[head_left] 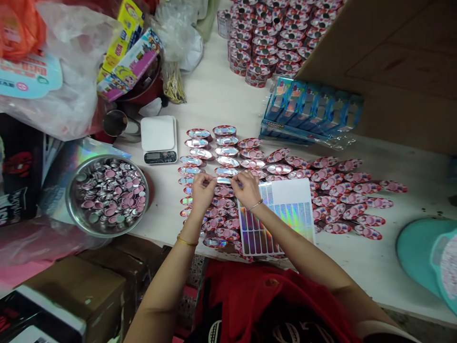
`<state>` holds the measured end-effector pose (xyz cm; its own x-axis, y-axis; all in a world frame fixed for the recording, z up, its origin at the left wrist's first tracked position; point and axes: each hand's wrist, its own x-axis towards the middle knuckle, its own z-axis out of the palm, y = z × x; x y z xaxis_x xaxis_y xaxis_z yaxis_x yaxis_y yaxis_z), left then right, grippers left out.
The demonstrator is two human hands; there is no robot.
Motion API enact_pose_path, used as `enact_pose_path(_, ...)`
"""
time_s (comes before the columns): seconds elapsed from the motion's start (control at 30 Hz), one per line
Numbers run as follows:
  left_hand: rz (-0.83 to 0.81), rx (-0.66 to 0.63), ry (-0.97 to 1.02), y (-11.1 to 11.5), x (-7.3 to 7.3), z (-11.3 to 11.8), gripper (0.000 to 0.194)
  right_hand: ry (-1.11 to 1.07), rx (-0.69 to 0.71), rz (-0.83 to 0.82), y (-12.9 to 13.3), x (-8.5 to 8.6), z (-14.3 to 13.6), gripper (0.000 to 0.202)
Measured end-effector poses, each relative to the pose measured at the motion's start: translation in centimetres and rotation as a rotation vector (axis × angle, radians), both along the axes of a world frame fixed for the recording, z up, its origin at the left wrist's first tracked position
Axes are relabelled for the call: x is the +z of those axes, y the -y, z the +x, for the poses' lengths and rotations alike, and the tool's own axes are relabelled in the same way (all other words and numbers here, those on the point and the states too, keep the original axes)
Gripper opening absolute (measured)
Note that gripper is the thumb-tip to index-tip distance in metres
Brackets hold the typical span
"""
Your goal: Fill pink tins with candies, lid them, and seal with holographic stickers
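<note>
The shiny strip (223, 180) lies just left of the far left corner of the sticker sheet (292, 225), stretched between the two hands; whether it already touches the small pack beneath cannot be told. The left hand (203, 189) and the right hand (247, 188) each have thumb and forefinger brought together at one end of it, the remaining fingers loosely curled. Good handling here probably means an even, light tension, the strip lined up with the pack's long axis, as on the silver-topped packs (227, 161) left of and beyond the sheet, then pressure from the middle outward to avoid creases. The right forearm crosses above the sheet, so a raised wrist should avoid dragging it or tipping the packs around it.
</note>
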<state>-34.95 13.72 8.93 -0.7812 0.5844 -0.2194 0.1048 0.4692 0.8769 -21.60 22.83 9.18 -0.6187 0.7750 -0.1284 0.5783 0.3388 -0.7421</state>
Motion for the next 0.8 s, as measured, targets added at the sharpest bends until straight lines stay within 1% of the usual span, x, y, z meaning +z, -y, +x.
enact_pose_path(0.1,-0.077,-0.073,-0.200,0.1,-1.2,-0.1,0.008,0.114,0.030,0.112,0.5,-0.3,-0.3,0.019)
enact_pose_path(0.27,-0.225,-0.146,-0.380,0.1,-1.6,0.3,0.005,0.204,0.077,0.199,0.9,-0.7,-0.8,0.021)
enact_pose_path(0.37,-0.294,-0.166,-0.420,0.0,-1.6,0.8,0.004,0.235,0.085,0.197,1.0,-0.9,-1.0,0.022)
enact_pose_path(0.47,-0.340,-0.169,-0.441,0.0,-1.4,1.0,0.005,0.252,0.051,0.151,1.0,-1.0,-1.2,0.016)
enact_pose_path(0.5,-0.353,-0.163,-0.450,0.0,-1.2,1.0,0.008,0.255,0.037,0.133,1.0,-1.0,-1.2,0.018)
enact_pose_path(0.57,-0.368,-0.128,-0.471,0.1,-0.8,0.9,0.023,0.246,0.033,0.106,0.9,-0.9,-1.3,0.030)
enact_pose_path(0.63,-0.344,-0.084,-0.496,-0.1,-0.3,0.9,0.036,0.199,0.068,0.098,0.7,-0.4,-1.0,0.043)
enact_pose_path(0.67,-0.308,-0.081,-0.502,-0.3,-0.1,1.2,0.037,0.156,0.088,0.103,0.5,-0.1,-0.7,0.047)
enact_pose_path(0.7,-0.257,-0.110,-0.501,-0.6,0.2,1.6,0.035,0.104,0.100,0.114,0.2,0.2,-0.1,0.049)
enact_pose_path(0.73,-0.198,-0.173,-0.490,-1.0,0.4,2.3,0.031,0.051,0.098,0.132,-0.2,0.6,0.7,0.048)
enact_pose_path(0.8,-0.086,-0.380,-0.461,-2.2,0.7,4.2,0.027,-0.027,0.035,0.185,-1.5,1.2,3.0,0.041)
